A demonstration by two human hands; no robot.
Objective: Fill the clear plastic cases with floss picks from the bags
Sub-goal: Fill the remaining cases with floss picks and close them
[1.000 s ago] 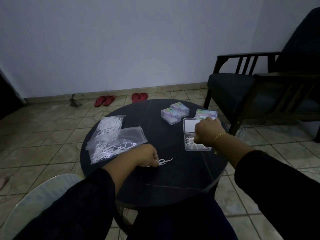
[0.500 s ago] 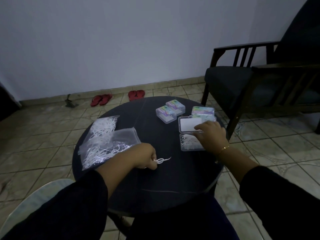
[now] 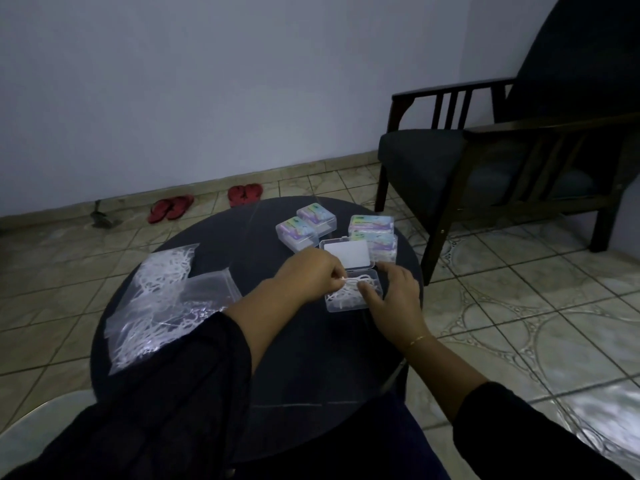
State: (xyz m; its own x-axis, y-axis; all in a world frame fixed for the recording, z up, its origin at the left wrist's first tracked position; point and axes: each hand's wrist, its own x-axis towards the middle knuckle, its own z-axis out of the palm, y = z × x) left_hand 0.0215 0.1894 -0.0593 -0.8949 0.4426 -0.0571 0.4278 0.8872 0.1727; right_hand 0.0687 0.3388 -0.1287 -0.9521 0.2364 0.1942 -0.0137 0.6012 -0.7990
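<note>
Open case: your open case lies on the counter at about 1 o'clock from you, right under both hands, its lid folded back flat toward 12 o'clock.
Case axis: tray and lid together run from 6 to 12 o'clock; the tray alone is a little wider from 9 to 3 o'clock.
Contents: a loose layer of white picks already covers the tray floor; you cannot tell from here how they are aligned.
Floss picks in hand: your left hand pinches a few floss picks at its fingertips, over the 9 o'clock rim of the tray.
Pick axis: the held picks point from 9 toward 3 o'clock, along the tray's width; which end leads is too small to tell.
Right hand: your right hand rests at the tray's 3 o'clock edge with fingers loosely spread, thumb touching the picks inside, gripping nothing that shows.
Nearer hand: both hands touch or overhang the tray; the left carries the load, so the drop is its job.
Next move, as a judgement: lower the picks flat along that 9-to-3 line and release.
Bags: two bags of picks lie at 9 to 10 o'clock, well apart from the tray.
Closed cases: closed cases sit just beyond the lid at 12 to 1 o'clock.
</note>
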